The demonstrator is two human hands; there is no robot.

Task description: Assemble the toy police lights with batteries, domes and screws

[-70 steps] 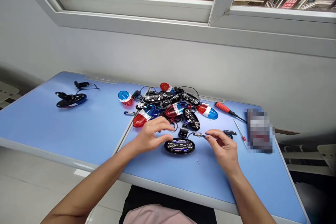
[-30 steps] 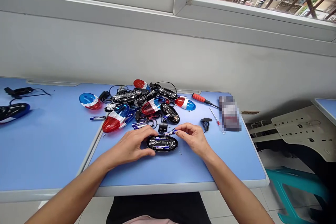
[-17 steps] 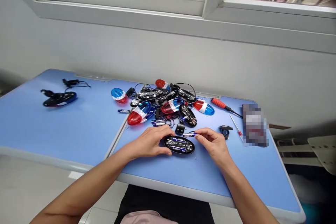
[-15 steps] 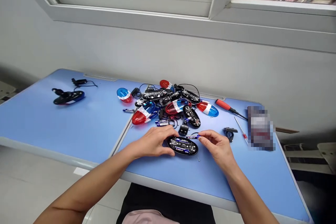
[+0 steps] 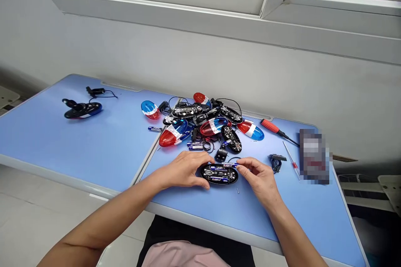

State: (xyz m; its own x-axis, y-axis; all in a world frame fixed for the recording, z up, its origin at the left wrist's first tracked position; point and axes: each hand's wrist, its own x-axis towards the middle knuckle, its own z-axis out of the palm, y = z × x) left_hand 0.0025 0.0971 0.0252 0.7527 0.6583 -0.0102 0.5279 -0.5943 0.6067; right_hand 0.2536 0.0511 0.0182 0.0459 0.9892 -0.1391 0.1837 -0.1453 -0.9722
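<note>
An oval black housing (image 5: 219, 174) with a circuit board and blue batteries inside lies open on the blue table. My left hand (image 5: 189, 170) grips its left end between thumb and fingers. Pinched in the fingertips of my right hand (image 5: 257, 175) is a blue and white battery (image 5: 229, 165), held over the housing's upper right edge. Just behind the housing stands a black clamp bracket (image 5: 221, 153). A small screw (image 5: 238, 190) lies on the table near the housing's lower right.
Behind my hands is a pile of red-blue covers (image 5: 175, 132), black housings, cables and batteries. To the right lie a red-handled screwdriver (image 5: 271, 126), a black clamp (image 5: 277, 162), a thin rod (image 5: 291, 159) and a blurred packet (image 5: 314, 156). An assembled light (image 5: 83, 109) sits far left.
The battery in my right hand has moved slightly left and down, over the housing's upper edge. My left hand keeps its hold on the housing. The camera view has shifted a little.
</note>
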